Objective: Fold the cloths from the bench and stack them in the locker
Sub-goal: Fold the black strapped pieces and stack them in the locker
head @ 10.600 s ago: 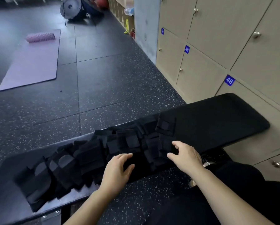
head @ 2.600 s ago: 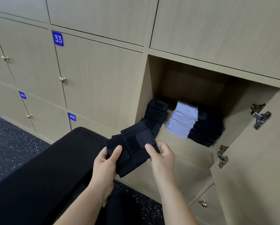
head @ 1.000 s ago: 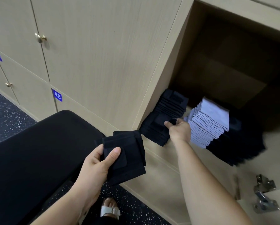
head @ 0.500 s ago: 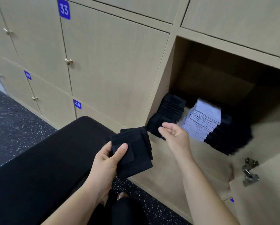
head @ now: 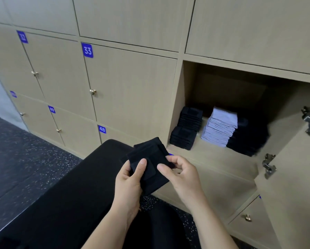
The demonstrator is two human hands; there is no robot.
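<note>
A small pile of folded black cloths (head: 150, 165) is held in front of me, over the end of the black bench (head: 75, 198). My left hand (head: 129, 184) grips the pile from below, thumb on top. My right hand (head: 181, 173) pinches the top cloth's right edge with curled fingers. The open locker (head: 220, 159) to the right holds two stacks of black cloths (head: 186, 128) at its left, a stack of pale lilac cloths (head: 220, 128) in the middle, and more black cloths (head: 247, 139) at the right.
The locker's door (head: 297, 177) stands open at the right with metal hinges showing. Closed lockers numbered 33 (head: 87, 50) and 48 (head: 102, 129) fill the wall to the left. Dark speckled floor (head: 24, 159) lies left of the bench.
My right hand has come back from the locker's black stack to the pile in my left hand and now pinches its top cloth. The view has tilted up and back.
</note>
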